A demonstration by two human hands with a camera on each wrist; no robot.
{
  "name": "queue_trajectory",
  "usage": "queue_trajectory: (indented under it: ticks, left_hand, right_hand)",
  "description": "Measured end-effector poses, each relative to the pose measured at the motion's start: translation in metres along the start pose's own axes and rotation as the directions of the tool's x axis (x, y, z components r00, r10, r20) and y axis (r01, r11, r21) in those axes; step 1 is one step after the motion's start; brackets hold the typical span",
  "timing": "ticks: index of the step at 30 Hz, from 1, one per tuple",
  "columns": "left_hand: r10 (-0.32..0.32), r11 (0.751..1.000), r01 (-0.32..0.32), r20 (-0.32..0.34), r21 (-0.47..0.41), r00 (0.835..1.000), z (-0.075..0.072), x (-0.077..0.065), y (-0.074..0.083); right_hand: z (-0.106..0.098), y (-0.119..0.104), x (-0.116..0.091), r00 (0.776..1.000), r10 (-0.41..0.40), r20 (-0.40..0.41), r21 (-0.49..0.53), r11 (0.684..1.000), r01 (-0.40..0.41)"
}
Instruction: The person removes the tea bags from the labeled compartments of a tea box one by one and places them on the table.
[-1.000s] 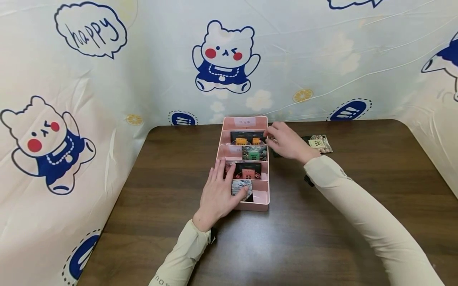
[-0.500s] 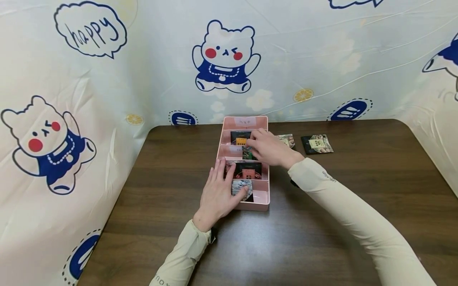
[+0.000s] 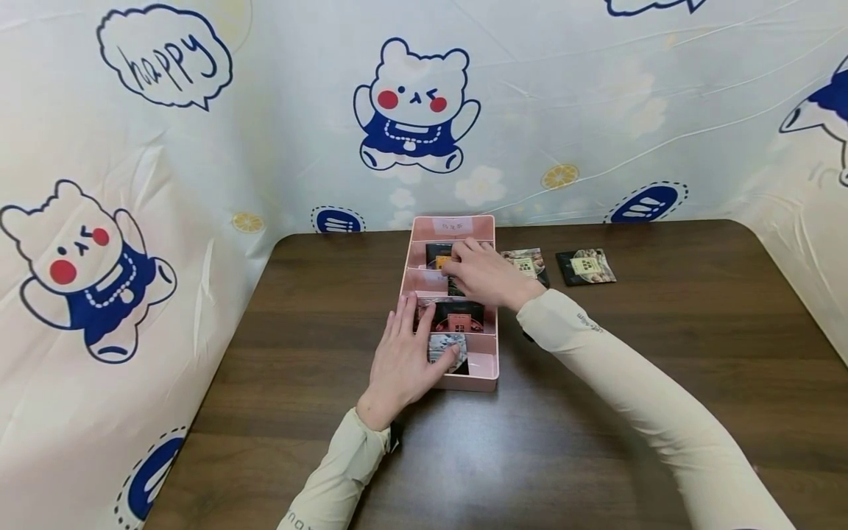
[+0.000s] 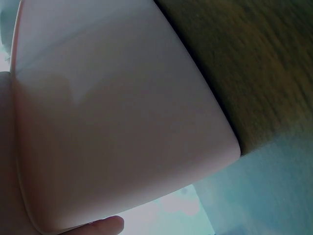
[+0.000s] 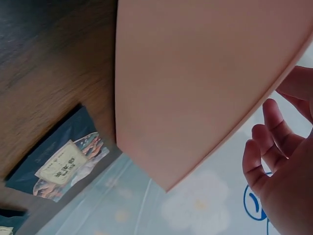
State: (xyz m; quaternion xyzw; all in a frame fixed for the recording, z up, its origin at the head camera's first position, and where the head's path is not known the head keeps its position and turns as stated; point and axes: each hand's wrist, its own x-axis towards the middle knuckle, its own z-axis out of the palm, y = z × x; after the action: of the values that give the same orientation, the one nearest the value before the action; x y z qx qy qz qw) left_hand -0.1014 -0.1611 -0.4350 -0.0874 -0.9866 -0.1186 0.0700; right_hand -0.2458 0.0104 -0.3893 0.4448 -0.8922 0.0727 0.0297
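A pink divided box (image 3: 486,361) stands on the table, with printed sachets upright in its compartments. My left hand (image 3: 404,353) lies with extended fingers over its left rim, the thumb across a blue-grey sachet (image 3: 445,350). A sachet with a red label (image 3: 460,316) sits just behind that one. My right hand (image 3: 486,274) reaches over the right rim into the middle compartments. Beside its fingertips is a sachet with an orange label (image 3: 442,261), and a green sachet (image 3: 455,286) is mostly covered. Its thumb and index tips are hidden behind the rim in the right wrist view, so I cannot tell what they hold.
Two black sachets with cream labels lie right of the box: a nearer sachet (image 3: 528,265) and a farther sachet (image 3: 586,266). A paper label (image 3: 453,226) marks the box's rear compartment. A printed curtain (image 3: 298,110) hangs behind the wooden table (image 3: 596,383).
My right hand has moved left from the box's right edge to over its middle compartments, uncovering the nearer black sachet. The left hand stays in place.
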Motion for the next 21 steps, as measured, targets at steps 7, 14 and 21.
queue_trajectory:
  ticks: [7, 14, 21]
  left_hand:
    - [-0.005, 1.0, 0.005, 0.007, 0.005, 1.0, 0.0021, -0.0008, -0.0007]
    - [-0.004, 1.0, 0.004, 0.007, 0.0, 1.0, 0.0008, -0.0006, 0.0]
    - [-0.003, 1.0, 0.003, 0.002, -0.004, 1.0, 0.0006, -0.0005, -0.0003]
  right_hand:
    - [0.0045, -0.0044, 0.0074, 0.999, 0.005, 0.033, -0.06, 0.998, -0.003]
    - [0.0083, -0.0039, 0.0099, 0.998, 0.015, 0.055, -0.097, 0.995, -0.01]
    - [0.0104, -0.0039, 0.0105, 1.0, -0.004, 0.019, -0.117, 0.993, 0.006]
